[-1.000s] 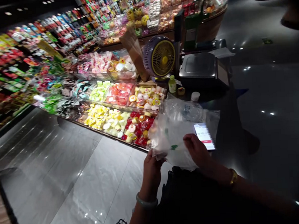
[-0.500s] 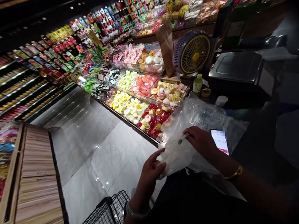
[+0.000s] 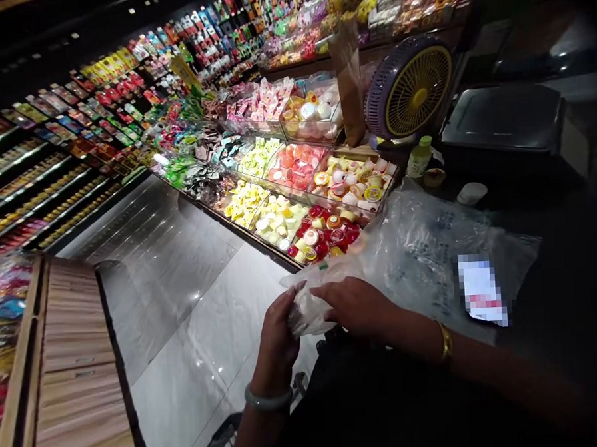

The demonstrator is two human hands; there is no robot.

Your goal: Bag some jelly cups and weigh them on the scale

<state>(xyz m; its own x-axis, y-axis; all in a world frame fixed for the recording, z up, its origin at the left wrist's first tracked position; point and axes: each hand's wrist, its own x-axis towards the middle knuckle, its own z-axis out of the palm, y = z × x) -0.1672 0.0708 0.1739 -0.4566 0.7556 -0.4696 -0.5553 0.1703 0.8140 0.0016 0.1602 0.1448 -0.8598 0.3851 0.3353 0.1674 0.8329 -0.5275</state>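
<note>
A crumpled clear plastic bag (image 3: 310, 315) with a small green mark is between my two hands, over the counter's front corner. My left hand (image 3: 275, 335), with a pale bangle at the wrist, is closed round its left side, thumb on top. From the right, my right hand (image 3: 355, 307) grips the bag, its index fingertip close to the left thumb. A gold bracelet (image 3: 445, 342) circles the right wrist. Beside that forearm, a larger clear plastic sheet or bag (image 3: 425, 250) with blue print lies spread on the counter, with a lit phone (image 3: 482, 290) on it.
Divided bins of jelly cups (image 3: 324, 235) and wrapped sweets stand ahead. A purple and yellow fan (image 3: 411, 91), a small bottle (image 3: 419, 157) and a weighing scale (image 3: 503, 119) are on the right. A black wire basket (image 3: 223, 444) sits low; wooden cabinets (image 3: 78, 368) stand left.
My hands have come closer together and the bag between them is more bunched up. The right hand has moved left, away from the phone. The view has shifted slightly.
</note>
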